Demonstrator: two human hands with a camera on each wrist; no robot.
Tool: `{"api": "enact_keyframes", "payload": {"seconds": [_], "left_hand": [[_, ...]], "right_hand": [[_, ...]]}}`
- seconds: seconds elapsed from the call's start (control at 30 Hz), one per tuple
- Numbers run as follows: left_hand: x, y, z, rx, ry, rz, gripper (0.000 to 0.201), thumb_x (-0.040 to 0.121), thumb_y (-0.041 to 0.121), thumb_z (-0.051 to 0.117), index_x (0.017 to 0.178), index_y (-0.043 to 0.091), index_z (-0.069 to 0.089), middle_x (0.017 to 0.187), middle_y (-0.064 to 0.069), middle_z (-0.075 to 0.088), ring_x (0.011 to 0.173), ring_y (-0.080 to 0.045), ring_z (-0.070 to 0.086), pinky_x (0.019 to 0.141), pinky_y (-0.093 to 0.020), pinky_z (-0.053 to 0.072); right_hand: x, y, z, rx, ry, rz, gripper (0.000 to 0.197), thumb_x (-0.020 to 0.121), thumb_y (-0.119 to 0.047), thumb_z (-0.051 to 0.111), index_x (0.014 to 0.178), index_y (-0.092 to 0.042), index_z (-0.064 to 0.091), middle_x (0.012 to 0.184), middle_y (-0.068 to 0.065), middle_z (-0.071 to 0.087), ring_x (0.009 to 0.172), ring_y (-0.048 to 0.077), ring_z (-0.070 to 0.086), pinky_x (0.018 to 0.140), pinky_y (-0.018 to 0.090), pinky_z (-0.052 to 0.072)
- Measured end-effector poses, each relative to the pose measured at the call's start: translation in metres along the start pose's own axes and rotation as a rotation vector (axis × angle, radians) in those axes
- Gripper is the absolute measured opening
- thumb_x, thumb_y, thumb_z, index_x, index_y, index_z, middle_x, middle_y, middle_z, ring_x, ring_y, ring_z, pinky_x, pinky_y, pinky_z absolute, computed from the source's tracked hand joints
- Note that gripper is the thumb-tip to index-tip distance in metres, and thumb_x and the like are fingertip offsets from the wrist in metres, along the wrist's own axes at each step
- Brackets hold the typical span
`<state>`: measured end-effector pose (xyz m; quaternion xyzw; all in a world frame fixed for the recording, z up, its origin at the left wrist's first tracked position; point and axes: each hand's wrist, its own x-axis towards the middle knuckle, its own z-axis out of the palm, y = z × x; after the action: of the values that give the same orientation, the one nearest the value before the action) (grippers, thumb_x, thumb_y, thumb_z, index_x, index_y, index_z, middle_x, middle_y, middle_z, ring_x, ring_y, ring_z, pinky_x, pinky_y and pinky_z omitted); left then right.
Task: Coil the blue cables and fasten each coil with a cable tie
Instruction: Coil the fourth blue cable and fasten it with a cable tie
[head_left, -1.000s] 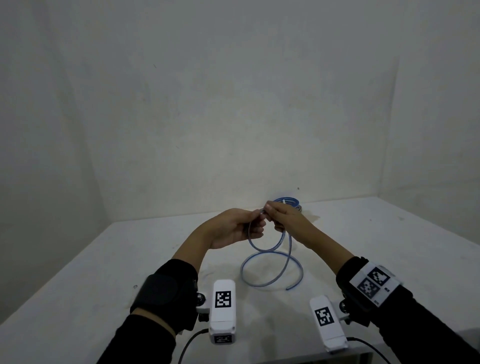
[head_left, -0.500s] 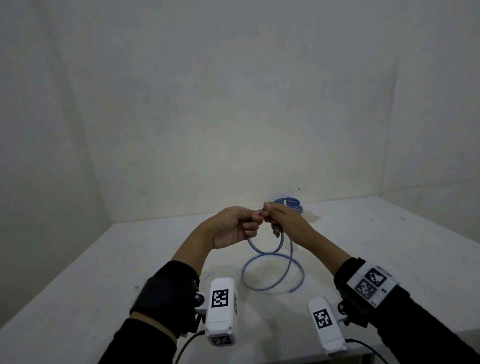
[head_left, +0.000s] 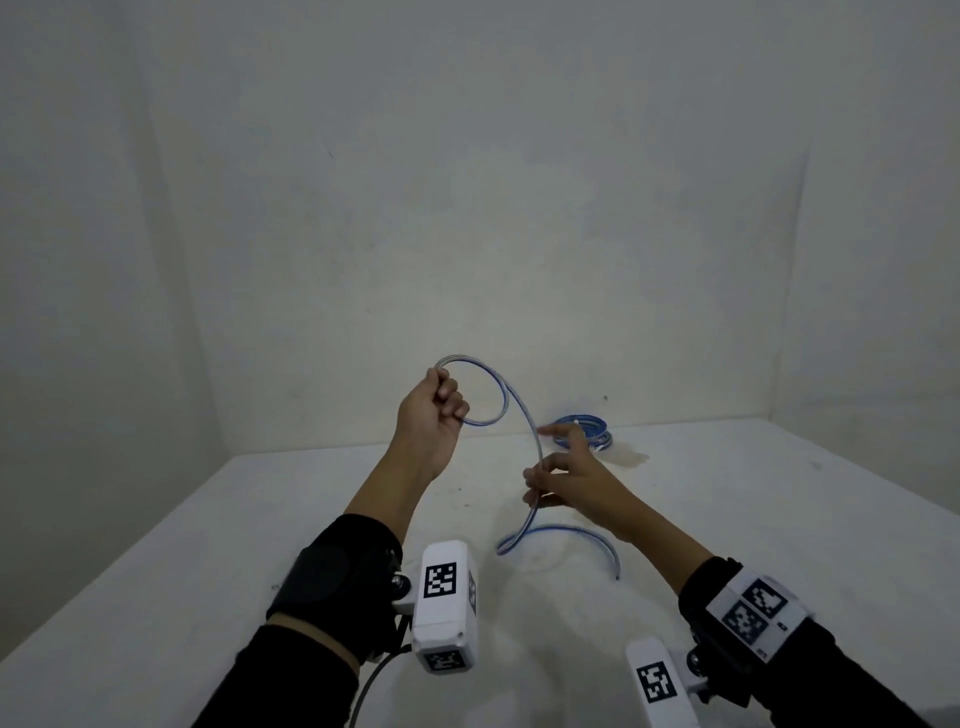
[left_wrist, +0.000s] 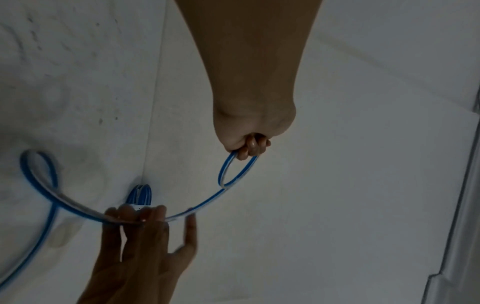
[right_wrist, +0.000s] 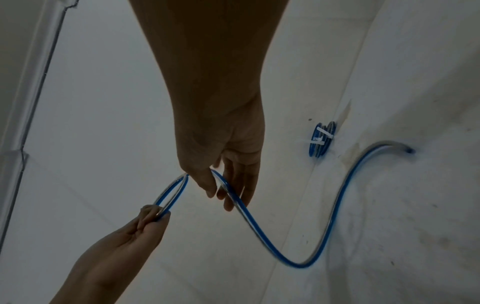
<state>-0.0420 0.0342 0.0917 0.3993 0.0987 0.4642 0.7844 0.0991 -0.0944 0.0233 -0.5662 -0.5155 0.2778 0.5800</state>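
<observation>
While the left hand (head_left: 434, 415) grips the blue cable (head_left: 519, 410), only the right wrist view shows the right hand (right_wrist: 231, 164) loosely pinching it.

Black sleeves (head_left: 291, 670), white marker-tagged wrist cameras (head_left: 445, 605).

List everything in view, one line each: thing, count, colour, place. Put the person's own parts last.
cable: one, blue and clear, one loop in the left hand, passing through the right fingers, far end lying on the table.
coil: one, blue, on the table by the back wall.
ties: white, on the coil; count unclear.
table: one, white, in a corner between pale walls.
wrist cameras: two, white with black markers, at the wrists.
left hand: raised, grips the loop.
right hand: lower, fingers loosely round the cable.
</observation>
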Motion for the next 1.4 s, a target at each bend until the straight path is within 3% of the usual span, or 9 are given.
{"api": "enact_keyframes", "payload": {"seconds": [0.1, 0.23, 0.37, 0.47, 0.6, 0.7, 0.83, 0.97, 1.4], "left_hand": [[0.006, 0.003, 0.000, -0.054, 0.080, 0.064, 0.034, 0.104, 0.018, 0.027, 0.076, 0.013, 0.044, 0.056, 0.003, 0.037, 0.038, -0.008, 0.029, 0.051, -0.022, 0.027], [0.009, 0.004, -0.001, -0.103, 0.122, 0.099, 0.033, 0.104, 0.016, 0.026, 0.076, 0.012, 0.043, 0.064, -0.001, 0.036, 0.038, -0.008, 0.031, 0.054, -0.022, 0.027], [0.011, 0.003, -0.002, -0.108, 0.130, 0.108, 0.032, 0.104, 0.015, 0.026, 0.077, 0.012, 0.044, 0.065, -0.001, 0.037, 0.040, -0.009, 0.032, 0.054, -0.022, 0.028], [0.011, 0.001, -0.002, -0.115, 0.122, 0.092, 0.032, 0.104, 0.015, 0.027, 0.077, 0.012, 0.044, 0.065, -0.001, 0.038, 0.039, -0.009, 0.033, 0.055, -0.022, 0.028], [0.012, -0.001, -0.002, -0.120, 0.124, 0.078, 0.033, 0.104, 0.015, 0.027, 0.076, 0.012, 0.044, 0.064, -0.001, 0.038, 0.038, -0.008, 0.033, 0.054, -0.022, 0.028], [0.011, -0.003, -0.003, -0.130, 0.124, 0.062, 0.032, 0.103, 0.013, 0.027, 0.076, 0.012, 0.045, 0.063, -0.001, 0.039, 0.038, -0.008, 0.034, 0.053, -0.022, 0.028], [0.012, -0.004, -0.005, -0.128, 0.122, 0.022, 0.032, 0.103, 0.012, 0.028, 0.077, 0.011, 0.045, 0.062, -0.001, 0.039, 0.045, -0.010, 0.033, 0.055, -0.022, 0.029], [0.010, -0.005, -0.004, -0.153, 0.130, -0.024, 0.034, 0.104, 0.014, 0.028, 0.075, 0.010, 0.045, 0.058, -0.001, 0.042, 0.039, -0.009, 0.037, 0.055, -0.022, 0.029], [-0.006, -0.020, 0.013, -0.218, 0.051, -0.173, 0.030, 0.103, 0.011, 0.032, 0.077, 0.009, 0.046, 0.069, -0.005, 0.043, 0.060, -0.012, 0.041, 0.059, -0.020, 0.046]], "right_hand": [[-0.005, -0.009, 0.002, -0.031, -0.077, -0.068, 0.040, 0.093, 0.001, 0.055, 0.125, -0.023, 0.048, 0.098, 0.019, 0.058, 0.086, 0.033, 0.071, 0.080, 0.037, 0.059], [-0.010, -0.015, -0.004, -0.430, -0.126, -0.264, 0.044, 0.088, 0.008, 0.048, 0.109, -0.024, 0.068, 0.102, -0.003, 0.066, 0.094, 0.010, 0.067, 0.087, 0.029, 0.056], [-0.012, -0.016, -0.008, -0.808, -0.060, -0.376, 0.024, 0.073, -0.043, 0.079, 0.092, -0.038, 0.067, 0.096, -0.018, 0.049, 0.091, 0.000, 0.050, 0.079, 0.015, 0.044], [-0.012, -0.017, -0.010, -0.951, -0.038, -0.503, 0.021, 0.075, -0.047, 0.076, 0.087, -0.034, 0.065, 0.102, -0.018, 0.044, 0.097, 0.000, 0.042, 0.088, 0.015, 0.038], [-0.015, -0.023, -0.009, -0.739, -0.125, -0.510, 0.011, 0.089, -0.013, 0.064, 0.091, -0.022, 0.059, 0.093, -0.010, 0.064, 0.093, 0.007, 0.057, 0.107, 0.027, 0.036], [-0.014, -0.029, -0.011, -0.655, -0.119, -0.454, 0.035, 0.091, 0.003, 0.054, 0.102, -0.026, 0.070, 0.081, -0.006, 0.066, 0.081, 0.008, 0.061, 0.114, 0.020, 0.027], [-0.011, -0.043, -0.017, -0.541, -0.136, -0.420, 0.032, 0.096, -0.001, 0.051, 0.091, -0.027, 0.068, 0.084, -0.019, 0.071, 0.076, 0.003, 0.060, 0.113, 0.018, 0.028], [-0.013, -0.061, -0.027, -0.200, -0.151, -0.330, 0.023, 0.099, -0.004, 0.046, 0.093, -0.011, 0.068, 0.085, 0.002, 0.067, 0.083, 0.005, 0.058, 0.084, 0.016, 0.043], [-0.019, -0.083, -0.015, 0.193, -0.168, -0.261, 0.014, 0.097, -0.017, 0.043, 0.106, -0.011, 0.050, 0.103, 0.008, 0.073, 0.104, 0.032, 0.069, 0.089, 0.037, 0.055]]}}
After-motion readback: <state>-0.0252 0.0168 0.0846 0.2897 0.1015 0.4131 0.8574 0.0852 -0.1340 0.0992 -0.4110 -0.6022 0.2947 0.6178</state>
